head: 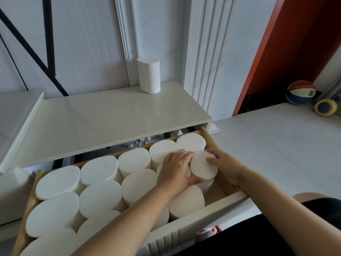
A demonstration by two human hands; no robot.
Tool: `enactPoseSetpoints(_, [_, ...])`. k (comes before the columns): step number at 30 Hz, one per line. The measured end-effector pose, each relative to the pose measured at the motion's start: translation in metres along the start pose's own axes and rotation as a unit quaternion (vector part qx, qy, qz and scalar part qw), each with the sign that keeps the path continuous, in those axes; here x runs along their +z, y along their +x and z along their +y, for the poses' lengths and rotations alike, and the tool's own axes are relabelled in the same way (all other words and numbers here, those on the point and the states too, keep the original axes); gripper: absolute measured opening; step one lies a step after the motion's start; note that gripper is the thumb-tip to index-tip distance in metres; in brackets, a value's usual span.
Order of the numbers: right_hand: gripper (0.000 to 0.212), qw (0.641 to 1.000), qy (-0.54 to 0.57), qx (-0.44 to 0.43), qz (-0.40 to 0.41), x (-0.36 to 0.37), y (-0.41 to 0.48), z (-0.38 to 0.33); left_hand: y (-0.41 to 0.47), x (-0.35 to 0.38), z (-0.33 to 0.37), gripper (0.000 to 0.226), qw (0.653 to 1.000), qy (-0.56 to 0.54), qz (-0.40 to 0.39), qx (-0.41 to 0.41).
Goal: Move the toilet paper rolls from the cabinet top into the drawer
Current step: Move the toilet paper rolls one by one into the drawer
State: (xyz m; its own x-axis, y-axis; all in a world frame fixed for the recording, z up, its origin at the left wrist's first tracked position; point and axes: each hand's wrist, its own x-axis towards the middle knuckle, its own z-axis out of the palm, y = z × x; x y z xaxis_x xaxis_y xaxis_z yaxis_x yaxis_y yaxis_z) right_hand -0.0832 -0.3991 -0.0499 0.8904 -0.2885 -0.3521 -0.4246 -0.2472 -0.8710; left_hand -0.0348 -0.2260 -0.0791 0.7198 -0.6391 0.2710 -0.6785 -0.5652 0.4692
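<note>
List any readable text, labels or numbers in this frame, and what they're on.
No legible text anywhere.
Pale label patch on the red, white and blue basketball: print too small and blurred to read.
Upright white toilet paper roll on the glossy cream cabinet top: no print visible.
White rolls in the open wooden drawer: plain.

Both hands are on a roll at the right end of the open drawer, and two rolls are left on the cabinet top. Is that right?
Not quite: the head view shows only one upright roll on the cabinet top, near the wall. The rest holds: left hand and right hand are on the held roll at the right end of the open drawer.
</note>
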Motion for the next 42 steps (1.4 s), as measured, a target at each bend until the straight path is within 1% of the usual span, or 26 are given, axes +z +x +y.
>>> enactPoseSetpoints(3, [0.037, 0.996, -0.086, -0.013, -0.004, 0.001, -0.002, -0.001, 0.0, 0.0, 0.001, 0.086, 1.0, 0.004, -0.008, 0.003])
enactPoseSetpoints(5, [0.037, 0.992, -0.123, -0.016, 0.004, 0.002, -0.003, -0.002, 0.001, -0.001, 0.001, 0.084, 1.0, -0.001, -0.012, 0.004])
enactPoseSetpoints(8, [0.038, 0.987, -0.156, -0.007, 0.028, 0.001, -0.001, 0.0, 0.002, -0.003, 0.001, 0.074, 1.0, -0.028, 0.001, -0.004])
enactPoseSetpoints(11, [0.041, 0.971, -0.23, 0.004, 0.072, 0.001, 0.002, 0.002, 0.002, -0.004, 0.002, 0.062, 0.999, -0.042, 0.018, -0.009])
enactPoseSetpoints(14, [0.04, 0.958, -0.267, 0.013, 0.104, 0.004, 0.003, 0.003, 0.002, -0.001, 0.004, 0.055, 0.999, -0.038, 0.018, -0.011])
enactPoseSetpoints(17, [0.041, 0.951, -0.284, 0.023, 0.122, 0.006, 0.002, 0.005, 0.002, 0.002, 0.003, 0.053, 1.0, -0.021, -0.001, -0.003])
enactPoseSetpoints(19, [0.043, 0.95, -0.284, 0.03, 0.124, 0.006, 0.003, 0.005, 0.002, 0.003, 0.001, 0.055, 1.0, -0.005, -0.017, 0.008])
enactPoseSetpoints(21, [0.045, 0.958, -0.262, 0.045, 0.109, 0.004, 0.005, 0.005, 0.003, 0.004, 0.001, 0.066, 0.999, 0.002, -0.035, 0.009])
enactPoseSetpoints(23, [0.045, 0.975, -0.196, 0.063, 0.086, 0.002, 0.006, 0.005, 0.003, 0.005, 0.002, 0.078, 0.999, 0.018, -0.043, 0.012])
enactPoseSetpoints(25, [0.042, 0.989, -0.113, 0.071, 0.068, 0.002, 0.005, 0.006, 0.004, 0.005, 0.002, 0.079, 0.999, 0.026, -0.038, 0.008])
enactPoseSetpoints(26, [0.04, 0.992, -0.089, 0.068, 0.061, 0.002, 0.004, 0.007, 0.005, 0.005, 0.002, 0.077, 0.999, 0.025, -0.035, 0.003])
enactPoseSetpoints(28, [0.037, 0.994, -0.077, 0.053, 0.049, 0.003, 0.003, 0.007, 0.006, 0.005, 0.003, 0.075, 0.999, 0.024, -0.032, -0.004])
enactPoseSetpoints(30, [0.039, 0.994, -0.086, 0.04, 0.045, 0.003, 0.003, 0.006, 0.006, 0.006, 0.004, 0.073, 0.999, 0.028, -0.035, -0.007])
enactPoseSetpoints(32, [0.042, 0.986, -0.149, 0.032, 0.062, 0.005, 0.002, 0.005, 0.005, 0.007, 0.005, 0.071, 0.998, 0.039, -0.039, -0.009])
enactPoseSetpoints(33, [0.043, 0.974, -0.212, 0.026, 0.081, 0.005, 0.001, 0.005, 0.004, 0.007, 0.005, 0.071, 0.998, 0.045, -0.043, -0.008])
enactPoseSetpoints(35, [0.042, 0.934, -0.333, 0.003, 0.127, 0.006, -0.002, 0.006, 0.003, 0.006, 0.003, 0.071, 0.996, 0.065, -0.058, -0.003])
enactPoseSetpoints(37, [0.036, 0.904, -0.384, -0.033, 0.183, 0.007, -0.005, 0.003, 0.001, 0.003, -0.003, 0.07, 0.993, 0.092, -0.072, 0.002])
enactPoseSetpoints(39, [0.034, 0.882, -0.396, -0.09, 0.238, 0.007, -0.003, -0.006, 0.0, -0.003, -0.013, 0.07, 0.991, 0.113, -0.075, -0.005])
enactPoseSetpoints(40, [0.034, 0.881, -0.379, -0.129, 0.252, 0.008, 0.001, -0.012, 0.0, -0.006, -0.018, 0.07, 0.989, 0.124, -0.076, -0.011])
enactPoseSetpoints(42, [0.037, 0.893, -0.318, -0.205, 0.245, 0.013, 0.013, -0.027, 0.001, -0.013, -0.027, 0.07, 0.986, 0.144, -0.083, -0.025])
